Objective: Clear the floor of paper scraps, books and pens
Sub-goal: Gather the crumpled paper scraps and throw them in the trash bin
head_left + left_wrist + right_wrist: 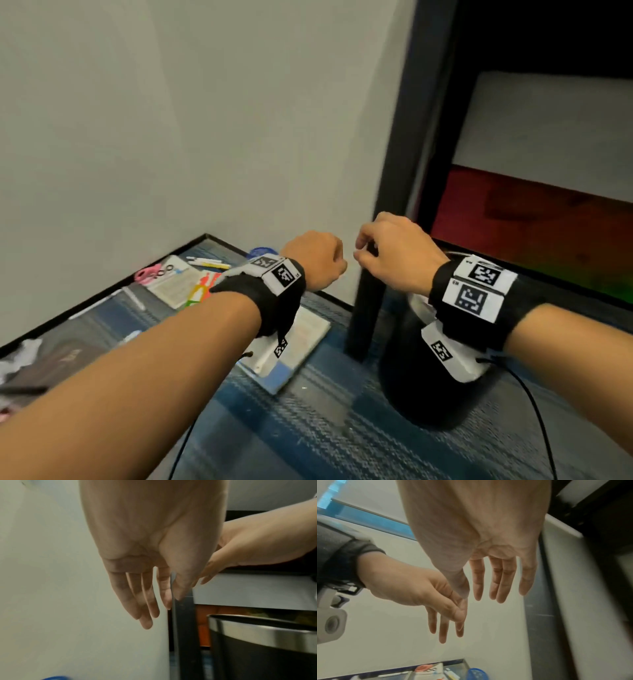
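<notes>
My left hand (318,260) and right hand (387,253) hover side by side in the air near the wall, almost touching. The wrist views show the left hand (154,608) and the right hand (488,595) with straight, hanging fingers that hold nothing. On the blue carpet lie a white and blue book (298,346) under my left wrist, an open booklet (178,284), several pens (209,263), a dark book (65,359), a black pen (24,390) and crumpled paper (20,353).
A black bin with a silver rim (257,631) stands under my right wrist, beside a dark furniture post (394,205). Pink scissors (149,274), orange and green paper shapes (200,289) and a blue round object (476,673) lie by the wall.
</notes>
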A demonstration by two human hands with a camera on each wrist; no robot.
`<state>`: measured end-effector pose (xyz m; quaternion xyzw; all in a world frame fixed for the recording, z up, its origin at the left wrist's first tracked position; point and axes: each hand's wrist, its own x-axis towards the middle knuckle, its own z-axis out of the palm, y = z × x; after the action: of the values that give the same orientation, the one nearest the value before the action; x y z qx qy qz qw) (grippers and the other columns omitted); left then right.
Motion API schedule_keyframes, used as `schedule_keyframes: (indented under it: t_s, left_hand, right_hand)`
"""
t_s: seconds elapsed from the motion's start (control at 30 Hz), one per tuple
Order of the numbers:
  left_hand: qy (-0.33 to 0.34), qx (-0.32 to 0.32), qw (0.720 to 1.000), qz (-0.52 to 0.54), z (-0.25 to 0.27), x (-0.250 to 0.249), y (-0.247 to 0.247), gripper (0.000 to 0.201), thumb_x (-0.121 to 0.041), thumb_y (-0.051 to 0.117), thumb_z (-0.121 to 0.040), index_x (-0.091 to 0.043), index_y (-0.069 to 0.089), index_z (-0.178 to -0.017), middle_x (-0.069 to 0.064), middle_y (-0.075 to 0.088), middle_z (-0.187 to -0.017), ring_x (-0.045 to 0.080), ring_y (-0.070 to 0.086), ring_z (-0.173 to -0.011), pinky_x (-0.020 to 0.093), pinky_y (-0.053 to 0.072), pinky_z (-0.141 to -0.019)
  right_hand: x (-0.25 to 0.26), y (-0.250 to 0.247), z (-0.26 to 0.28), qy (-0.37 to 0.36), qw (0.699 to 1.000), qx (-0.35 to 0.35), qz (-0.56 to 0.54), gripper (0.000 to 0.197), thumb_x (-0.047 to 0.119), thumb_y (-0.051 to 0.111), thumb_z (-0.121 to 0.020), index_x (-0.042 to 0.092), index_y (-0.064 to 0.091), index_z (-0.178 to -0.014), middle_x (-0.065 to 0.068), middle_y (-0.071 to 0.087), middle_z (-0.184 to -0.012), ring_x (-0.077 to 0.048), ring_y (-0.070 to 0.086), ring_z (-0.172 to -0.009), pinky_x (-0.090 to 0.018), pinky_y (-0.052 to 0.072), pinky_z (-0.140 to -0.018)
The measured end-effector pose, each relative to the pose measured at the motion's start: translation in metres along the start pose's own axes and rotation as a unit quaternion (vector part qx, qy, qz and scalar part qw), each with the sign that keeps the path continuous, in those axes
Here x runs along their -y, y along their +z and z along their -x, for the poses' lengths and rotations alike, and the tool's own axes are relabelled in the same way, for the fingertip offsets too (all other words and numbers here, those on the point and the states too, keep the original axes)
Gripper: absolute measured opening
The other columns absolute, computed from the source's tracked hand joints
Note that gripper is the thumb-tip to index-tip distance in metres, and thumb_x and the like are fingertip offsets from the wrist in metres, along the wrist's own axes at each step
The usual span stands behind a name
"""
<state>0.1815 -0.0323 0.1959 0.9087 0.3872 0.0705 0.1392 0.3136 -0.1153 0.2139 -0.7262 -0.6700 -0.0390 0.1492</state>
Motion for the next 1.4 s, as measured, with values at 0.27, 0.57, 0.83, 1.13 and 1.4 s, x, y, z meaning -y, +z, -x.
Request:
schedule_keyframes:
  t_s: [0.27,0.57,0.83,1.13,1.4]
  left_hand:
    - [-0.164,-0.017,0.981,-0.102,0.151,0.200,-0.086,0.024,-0.031,0.055,-0.090,-0.012,0.068,-0.096,0.012,0.069,-0.103,0.033,0.063,-0.095,0.031,0.046,-0.073]
    - [-0.382,0.038,0.923,-0.033,0.364,0.419,-0.091,0.022,-0.026,0.056,-0.091,-0.008,0.057,-0.080,0.009,0.057,-0.073,0.028,0.054,-0.070,0.031,0.043,-0.064]
    - [-0.511,0.127,0.850,-0.011,0.467,0.509,-0.026,0.028,-0.025,0.051,-0.095,-0.008,0.061,-0.116,0.010,0.064,-0.102,0.031,0.061,-0.093,0.033,0.047,-0.073]
    - [-0.589,0.060,0.802,0.082,0.469,0.482,0.096,0.102,-0.076,0.054,-0.076,-0.028,0.007,-0.153,0.023,0.020,-0.151,0.044,0.040,-0.129,0.049,0.045,-0.097]
    - [-0.557,-0.098,0.807,0.170,0.503,0.467,0.154,0.043,-0.025,0.052,-0.096,-0.020,0.042,-0.137,0.014,0.038,-0.129,0.034,0.047,-0.115,0.041,0.044,-0.096]
  right_hand:
    - [0.216,0.021,-0.070,-0.219,0.968,0.121,0.014,0.024,0.039,0.059,-0.089,0.020,0.065,-0.102,-0.001,0.057,-0.100,-0.022,0.059,-0.093,-0.034,0.048,-0.080]
    - [0.488,0.121,-0.079,-0.369,0.883,0.263,0.123,0.029,0.037,0.058,-0.091,0.017,0.063,-0.111,-0.007,0.065,-0.111,-0.026,0.060,-0.100,-0.032,0.046,-0.085]
    - [0.604,0.196,-0.063,-0.424,0.846,0.301,0.114,0.034,0.040,0.059,-0.089,0.016,0.063,-0.113,-0.007,0.068,-0.108,-0.026,0.061,-0.097,-0.030,0.046,-0.079]
    - [0.561,0.333,0.069,-0.402,0.809,0.417,0.102,0.076,0.057,0.057,-0.085,0.029,0.017,-0.143,-0.021,0.034,-0.141,-0.037,0.055,-0.110,-0.042,0.048,-0.080]
    - [0.542,0.388,0.083,-0.420,0.812,0.405,0.015,0.029,0.026,0.041,-0.099,0.012,0.035,-0.124,-0.014,0.037,-0.124,-0.035,0.054,-0.090,-0.042,0.045,-0.070]
